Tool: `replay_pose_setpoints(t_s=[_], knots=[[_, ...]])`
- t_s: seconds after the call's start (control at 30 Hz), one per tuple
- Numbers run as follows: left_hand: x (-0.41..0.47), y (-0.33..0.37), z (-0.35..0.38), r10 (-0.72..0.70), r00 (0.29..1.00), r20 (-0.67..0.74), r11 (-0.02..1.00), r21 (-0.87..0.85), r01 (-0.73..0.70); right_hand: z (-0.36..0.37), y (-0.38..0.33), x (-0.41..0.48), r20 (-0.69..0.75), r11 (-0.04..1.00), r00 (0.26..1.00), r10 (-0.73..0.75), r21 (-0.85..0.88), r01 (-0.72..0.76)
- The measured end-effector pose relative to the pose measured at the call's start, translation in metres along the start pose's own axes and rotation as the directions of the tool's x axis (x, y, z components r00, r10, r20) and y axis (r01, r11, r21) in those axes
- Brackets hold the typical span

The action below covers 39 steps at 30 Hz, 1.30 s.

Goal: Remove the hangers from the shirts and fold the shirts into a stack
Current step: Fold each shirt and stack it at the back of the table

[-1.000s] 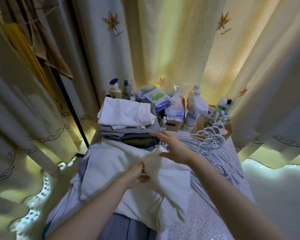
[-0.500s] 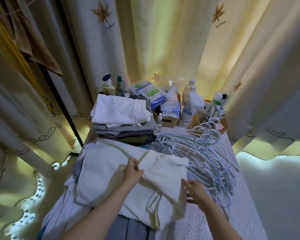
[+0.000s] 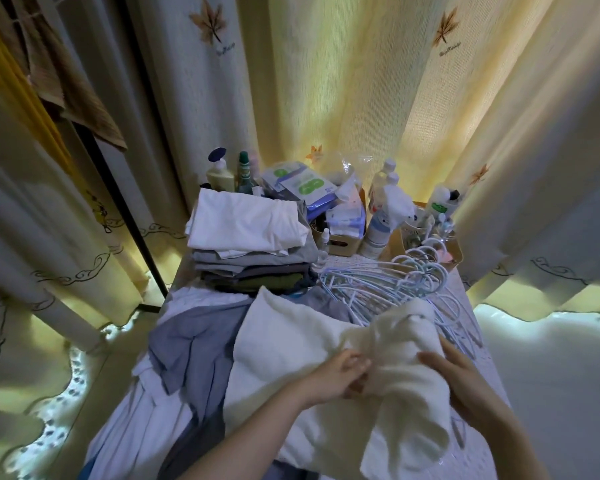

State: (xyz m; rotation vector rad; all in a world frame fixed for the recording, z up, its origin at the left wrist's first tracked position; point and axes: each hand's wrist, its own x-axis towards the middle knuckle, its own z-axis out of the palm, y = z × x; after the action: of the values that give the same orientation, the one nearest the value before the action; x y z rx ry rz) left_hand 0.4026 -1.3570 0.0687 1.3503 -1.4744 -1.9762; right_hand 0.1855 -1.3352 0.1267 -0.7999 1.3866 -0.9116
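1. A cream shirt (image 3: pixel 309 337) lies spread on the near part of the bench (image 3: pixel 489 363), with its right end bunched up over the edge of the hangers (image 3: pixel 388 284).
2. The left hand (image 3: pixel 340 375) is at the middle of the cream shirt, its fingers curled and pinching a fold of the cloth.
3. The right hand (image 3: pixel 465 374) lies against the shirt's right edge with the thumb on top of the cloth. I cannot tell whether its fingers reach under and hold the cloth or only press on it.
4. The hangers are pale blue and lie in a loose heap on the right of the bench, their hooks pointing to the far side.
5. A stack of folded shirts (image 3: pixel 257 268) stands on the far left of the bench, just behind the cream shirt, with a white one on top.
6. Unfolded grey-blue clothes (image 3: pixel 191 344) lie to the left of the cream shirt and partly under it, hanging over the bench's near-left edge.
7. Bottles (image 3: pixel 219 173) and packets (image 3: pixel 303 185) crowd the far end of the bench, against the curtains (image 3: pixel 343 98).
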Motion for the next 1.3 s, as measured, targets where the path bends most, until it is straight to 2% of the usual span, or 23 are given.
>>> replay_pose_setpoints(t_s=[0.07,0.17,0.3,0.37,0.43,0.5,0.57,0.6,0.67,0.77,0.8,0.87,0.97,1.03,1.1,1.2,1.3], knots=[[0.0,-0.005,-0.004,-0.039,0.999,0.029,0.997,-0.06,0.041,0.007,-0.003,-0.003,0.026,0.992,0.999,0.027,-0.123,-0.024],[-0.001,-0.008,-0.024,-0.069,0.997,-0.045,0.985,-0.161,0.061,0.047,0.001,0.001,0.1,0.962,0.994,0.045,-0.272,-0.016],[-0.008,-0.007,-0.066,-0.105,0.988,-0.112,0.938,-0.342,0.061,0.121,0.018,0.018,0.151,0.955,0.987,0.051,-0.296,-0.004],[-0.012,-0.007,-0.088,-0.07,0.987,-0.144,0.969,-0.246,0.032,0.148,0.023,0.025,0.247,0.967,0.967,0.057,-0.255,0.009],[-0.011,-0.011,-0.105,-0.025,0.976,-0.214,0.999,-0.028,0.019,0.16,0.023,0.031,0.252,0.96,0.968,0.005,-0.273,0.066],[-0.009,-0.017,-0.123,-0.019,0.941,-0.338,0.999,0.02,0.027,0.155,0.028,0.04,0.064,0.937,0.992,-0.105,-0.327,0.12],[-0.009,-0.024,-0.14,-0.026,0.922,-0.386,1.0,-0.019,0.02,0.139,0.036,0.045,-0.202,0.921,0.963,-0.181,-0.378,0.094],[-0.01,-0.029,-0.146,-0.024,0.926,-0.377,1.0,0.002,0.027,0.131,0.04,0.045,-0.293,0.92,0.941,-0.17,-0.389,0.045],[-0.01,-0.043,-0.152,-0.02,0.94,-0.341,0.987,0.144,0.074,0.121,0.051,0.04,-0.344,0.914,0.938,-0.041,-0.391,-0.104],[-0.006,-0.054,-0.146,-0.02,0.899,-0.437,0.926,0.332,0.181,0.128,0.078,0.032,-0.196,0.866,0.966,0.17,-0.438,-0.241],[-0.002,-0.053,-0.144,0.003,0.874,-0.486,0.913,0.359,0.196,0.134,0.084,0.029,-0.17,0.843,0.961,0.219,-0.463,-0.275],[0.005,-0.047,-0.145,0.08,0.85,-0.521,0.906,0.392,0.156,0.145,0.096,0.026,-0.171,0.822,0.959,0.228,-0.495,-0.283],[0.013,-0.034,-0.155,0.137,0.847,-0.514,0.921,0.382,0.083,0.152,0.102,0.024,-0.171,0.823,0.96,0.221,-0.495,-0.278],[0.018,-0.031,-0.167,0.188,0.856,-0.482,0.873,0.482,0.079,0.152,0.103,0.023,-0.172,0.808,0.949,0.263,-0.499,-0.314],[0.022,-0.029,-0.179,0.211,0.881,-0.423,0.845,0.532,0.053,0.149,0.104,0.023,-0.18,0.817,0.937,0.298,-0.459,-0.348],[0.023,-0.015,-0.192,0.2,0.926,-0.321,0.868,0.497,-0.015,0.146,0.102,0.018,-0.144,0.853,0.926,0.348,-0.361,-0.377],[0.026,0.003,-0.205,0.222,0.957,-0.185,0.811,0.58,-0.076,0.144,0.1,0.012,-0.108,0.88,0.926,0.362,-0.287,-0.378]])
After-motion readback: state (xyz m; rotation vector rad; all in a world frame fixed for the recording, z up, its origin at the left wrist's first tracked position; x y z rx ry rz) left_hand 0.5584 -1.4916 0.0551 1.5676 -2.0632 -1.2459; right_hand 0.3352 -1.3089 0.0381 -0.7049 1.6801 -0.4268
